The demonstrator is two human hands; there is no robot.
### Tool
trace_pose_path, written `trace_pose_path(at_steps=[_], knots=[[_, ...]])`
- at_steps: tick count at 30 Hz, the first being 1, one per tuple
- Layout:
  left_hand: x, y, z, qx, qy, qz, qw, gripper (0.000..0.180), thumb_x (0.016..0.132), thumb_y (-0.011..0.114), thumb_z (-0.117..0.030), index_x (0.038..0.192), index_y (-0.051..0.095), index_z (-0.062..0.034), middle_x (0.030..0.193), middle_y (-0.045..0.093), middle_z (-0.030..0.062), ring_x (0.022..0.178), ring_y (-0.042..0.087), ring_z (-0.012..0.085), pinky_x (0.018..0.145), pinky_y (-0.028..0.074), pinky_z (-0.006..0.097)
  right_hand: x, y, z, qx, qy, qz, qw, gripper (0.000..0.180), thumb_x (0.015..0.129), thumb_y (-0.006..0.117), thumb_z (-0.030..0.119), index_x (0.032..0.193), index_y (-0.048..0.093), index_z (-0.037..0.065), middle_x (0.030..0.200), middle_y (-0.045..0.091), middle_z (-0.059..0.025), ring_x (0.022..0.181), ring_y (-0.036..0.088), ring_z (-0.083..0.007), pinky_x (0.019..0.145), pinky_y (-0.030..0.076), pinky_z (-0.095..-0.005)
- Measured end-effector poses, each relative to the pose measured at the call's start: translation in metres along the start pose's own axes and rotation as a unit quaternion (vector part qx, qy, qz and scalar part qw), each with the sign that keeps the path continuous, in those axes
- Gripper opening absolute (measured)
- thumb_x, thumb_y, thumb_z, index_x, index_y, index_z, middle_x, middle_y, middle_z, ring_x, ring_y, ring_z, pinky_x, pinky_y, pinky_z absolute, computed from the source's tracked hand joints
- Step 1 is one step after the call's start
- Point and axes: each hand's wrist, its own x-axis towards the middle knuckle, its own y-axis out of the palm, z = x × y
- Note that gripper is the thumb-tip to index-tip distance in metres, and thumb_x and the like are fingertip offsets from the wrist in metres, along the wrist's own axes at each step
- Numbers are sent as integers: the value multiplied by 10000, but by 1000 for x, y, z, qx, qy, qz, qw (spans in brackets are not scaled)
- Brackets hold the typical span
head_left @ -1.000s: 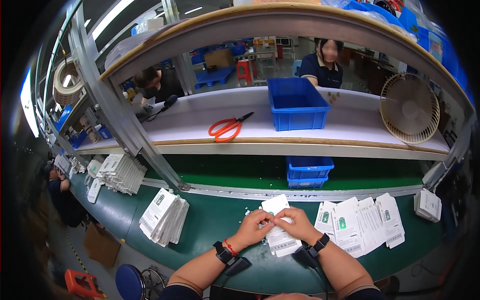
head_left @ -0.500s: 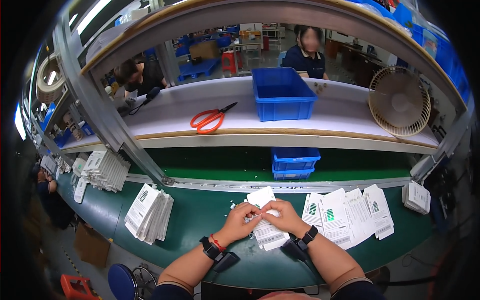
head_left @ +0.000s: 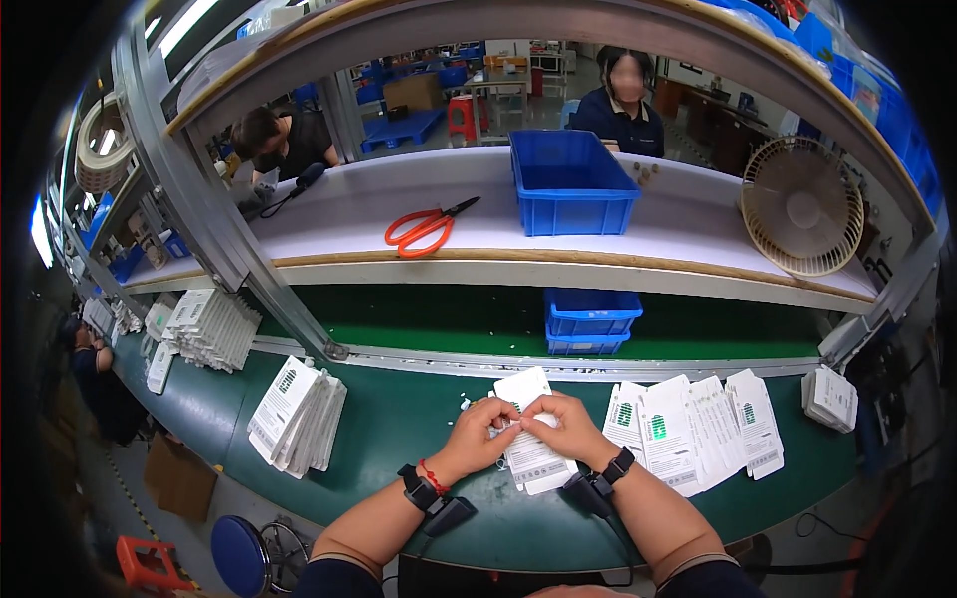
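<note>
Over a white printed card or flat packet (head_left: pixel 539 476) with green print, my left hand (head_left: pixel 478 435) and my right hand (head_left: pixel 570 431) meet fingertip to fingertip. Both are closed in a pinch. Whatever sits between the fingertips is too small and covered to name. The card lies on the green bench (head_left: pixel 399 419), its middle hidden by my hands. A few small white bits (head_left: pixel 465 403) lie beside my left fingers. To the right, several similar white cards (head_left: pixel 666 429) are spread overlapping. Left of my hands leans a stack of them (head_left: pixel 296 419).
A shelf above the bench holds a blue bin (head_left: pixel 575 204), orange-handled scissors (head_left: pixel 424 231) and a round fan (head_left: pixel 802 207). Below it stand stacked blue trays (head_left: pixel 592 321). More card stacks are at far left (head_left: pixel 211 329) and far right (head_left: pixel 829 399). Two people sit beyond the shelf.
The whole view has shifted slightly. My hands stay pinched together over the same card, with only slight finger movement.
</note>
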Motion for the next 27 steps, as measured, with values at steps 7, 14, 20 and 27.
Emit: trace_pose_path(at_steps=[7, 14, 20, 27], knots=[[-6, 2, 2, -6, 13, -3, 1000, 86, 807, 657, -97, 863, 623, -40, 774, 591, 70, 684, 527, 189, 616, 427, 307, -4, 2, -1, -15, -3, -6, 1000, 128, 778, 699, 135, 856, 679, 36, 852, 653, -134, 815, 635, -231, 740, 481, -314], [-7, -3, 3, -16, 7, 14, 1000, 84, 799, 654, -93, 871, 632, -55, 773, 588, 69, 707, 539, 211, 625, 439, 323, -4, 3, 3, 2, 4, 7, 1000, 133, 781, 717, 152, 844, 681, 41, 869, 653, -127, 826, 634, -218, 746, 479, -304], [-2, -3, 6, 12, 20, 13, 1000, 100, 806, 687, -88, 882, 647, -37, 815, 612, 63, 705, 552, 162, 634, 458, 274, 0, 2, 6, 6, 9, -1, 1000, 131, 785, 712, 149, 840, 679, 35, 855, 656, -121, 814, 637, -215, 731, 480, -304], [-3, -1, 4, 19, 18, 30, 999, 98, 805, 682, -73, 886, 647, -31, 825, 610, 72, 723, 557, 167, 634, 458, 267, -4, 0, 1, -11, -10, 2, 1000, 120, 784, 710, 145, 841, 678, 44, 859, 660, -124, 808, 639, -230, 735, 486, -309]])
